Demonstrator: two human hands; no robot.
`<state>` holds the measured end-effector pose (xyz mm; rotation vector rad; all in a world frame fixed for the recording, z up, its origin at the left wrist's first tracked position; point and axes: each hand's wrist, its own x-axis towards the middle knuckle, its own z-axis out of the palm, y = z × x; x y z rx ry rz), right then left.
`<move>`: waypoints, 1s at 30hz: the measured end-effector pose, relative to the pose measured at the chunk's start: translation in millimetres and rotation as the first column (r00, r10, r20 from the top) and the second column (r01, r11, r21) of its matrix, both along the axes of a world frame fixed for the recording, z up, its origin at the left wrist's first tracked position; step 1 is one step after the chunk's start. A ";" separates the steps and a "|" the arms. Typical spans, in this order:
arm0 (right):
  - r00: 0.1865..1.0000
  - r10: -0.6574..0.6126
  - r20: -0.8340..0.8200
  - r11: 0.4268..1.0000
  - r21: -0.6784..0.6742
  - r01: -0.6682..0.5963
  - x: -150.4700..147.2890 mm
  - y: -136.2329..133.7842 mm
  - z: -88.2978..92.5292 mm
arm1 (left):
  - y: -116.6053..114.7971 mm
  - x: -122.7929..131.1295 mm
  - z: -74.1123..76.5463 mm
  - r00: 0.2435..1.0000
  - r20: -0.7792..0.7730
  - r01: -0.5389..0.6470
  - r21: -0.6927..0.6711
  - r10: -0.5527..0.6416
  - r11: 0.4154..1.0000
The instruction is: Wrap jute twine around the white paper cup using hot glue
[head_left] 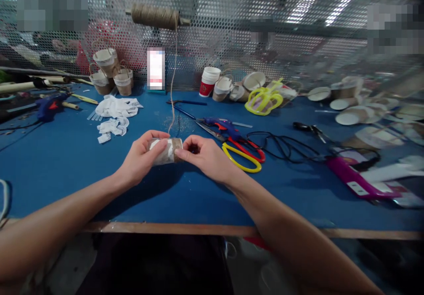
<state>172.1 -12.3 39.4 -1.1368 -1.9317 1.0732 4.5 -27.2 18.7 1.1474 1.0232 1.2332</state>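
A small paper cup, lying sideways above the blue table, has brown twine wound around its right end. My left hand wraps round the cup's left part. With thumb and fingers, my right hand pinches the twine-covered end at the rim. From the cup, a strand of twine runs up to a large spool mounted on a rod. Part of the cup is hidden behind my left fingers.
Scissors and a blue glue gun lie right of my hands. White cloth pieces are at left. Twine-wrapped cups, a phone and a red cup stand behind. A purple power strip lies at right.
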 end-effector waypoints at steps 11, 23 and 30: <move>0.978 0.069 0.197 0.937 0.324 -0.131 4.3 -2.8 8.3 | 13.6 -8.2 18.7 0.987 0.125 0.121 -0.172 -0.100 0.978; 0.998 -0.012 0.065 1.000 -0.004 0.012 4.5 3.3 9.6 | 8.1 -6.1 14.4 0.951 -0.288 0.150 0.122 -0.109 0.981; 0.997 -0.078 0.020 0.997 0.008 0.077 0.5 1.2 0.9 | 4.7 -3.3 6.4 0.922 -0.385 0.135 0.233 -0.036 0.963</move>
